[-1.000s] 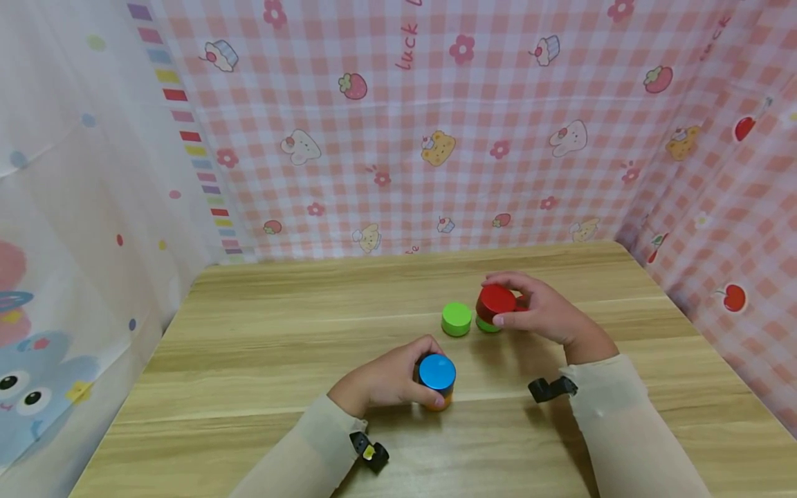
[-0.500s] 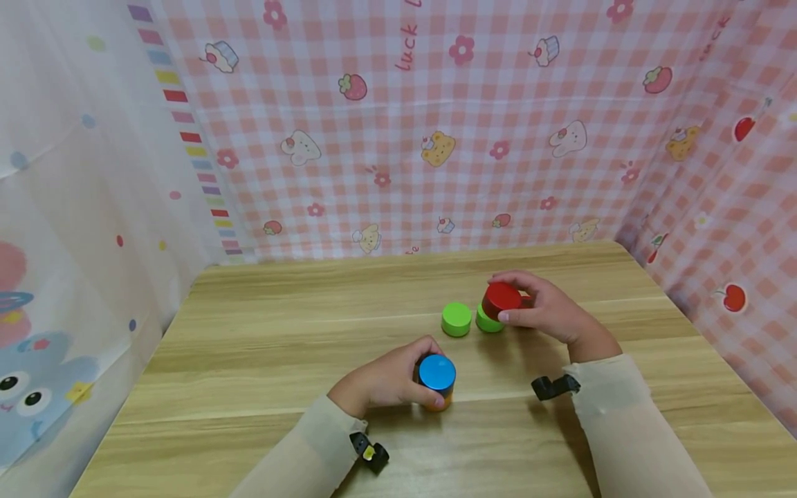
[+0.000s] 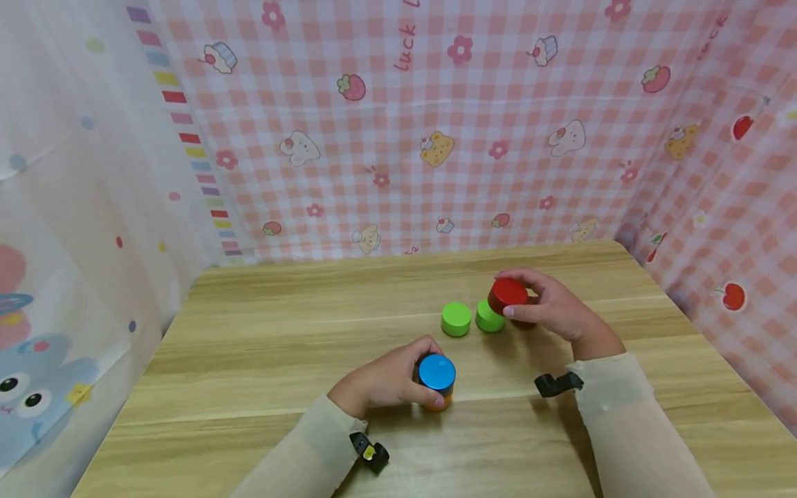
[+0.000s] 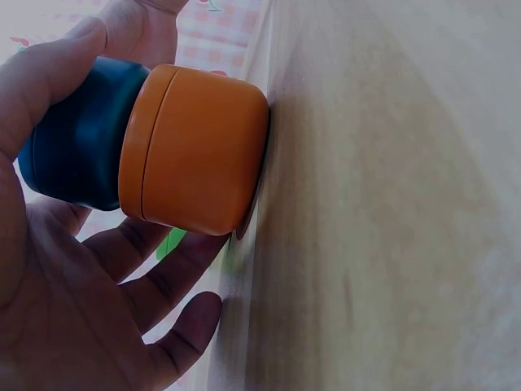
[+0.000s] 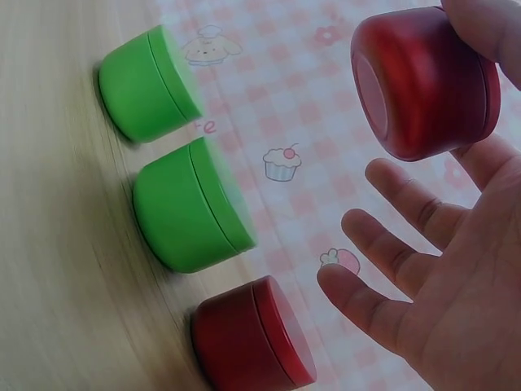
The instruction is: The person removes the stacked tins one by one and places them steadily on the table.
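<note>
My left hand [image 3: 398, 377] pinches a small blue round lidded tin [image 3: 437, 372] between thumb and fingers. Directly beneath it is a matching orange tin [image 4: 195, 151], its base right at the wooden tabletop, so the two form a stack. My right hand [image 3: 551, 308] holds a red tin [image 3: 508, 296] by its sides, raised above the table, as the right wrist view shows. Below and beside it stand two green tins [image 5: 151, 85] and a second red tin [image 5: 252, 338] in a row. That second red one is mostly hidden under my right hand in the head view.
The wooden table [image 3: 280, 332] meets a pink checked cloth [image 3: 373, 124] at the back and another cloth on the right. A white patterned curtain [image 3: 81, 207] hangs on the left. Each sleeve carries a black wrist mount [image 3: 558, 384].
My right hand has shifted right and slightly back with the red tin, uncovering more of the right-hand green tin. My left hand and its stack have stayed in place.
</note>
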{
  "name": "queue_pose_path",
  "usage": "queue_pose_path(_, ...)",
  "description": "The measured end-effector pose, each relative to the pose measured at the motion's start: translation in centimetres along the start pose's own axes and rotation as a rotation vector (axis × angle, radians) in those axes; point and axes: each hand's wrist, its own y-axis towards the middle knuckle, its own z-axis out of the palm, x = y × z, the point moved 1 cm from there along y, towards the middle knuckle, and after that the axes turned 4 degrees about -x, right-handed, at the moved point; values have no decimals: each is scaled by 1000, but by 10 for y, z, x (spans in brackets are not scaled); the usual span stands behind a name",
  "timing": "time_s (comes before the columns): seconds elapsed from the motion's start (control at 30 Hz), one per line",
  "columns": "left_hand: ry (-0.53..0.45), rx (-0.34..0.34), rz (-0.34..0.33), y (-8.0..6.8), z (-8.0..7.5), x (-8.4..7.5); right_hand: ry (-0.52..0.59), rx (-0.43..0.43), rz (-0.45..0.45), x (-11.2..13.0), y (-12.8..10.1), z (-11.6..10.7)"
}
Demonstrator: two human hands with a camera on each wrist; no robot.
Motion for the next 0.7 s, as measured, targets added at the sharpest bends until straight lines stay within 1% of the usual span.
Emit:
queue_pose_path(0.2,-2,-1,14,0,0,0,15,-11,10,0,-1,-4)
queue_pose_path(0.37,-5,-3,9,0,0,0,33,-19,21,-4,0,-6)
queue_pose_path(0.7,-1,0,7,1,0,0,21,-44,37,-10,0,-9)
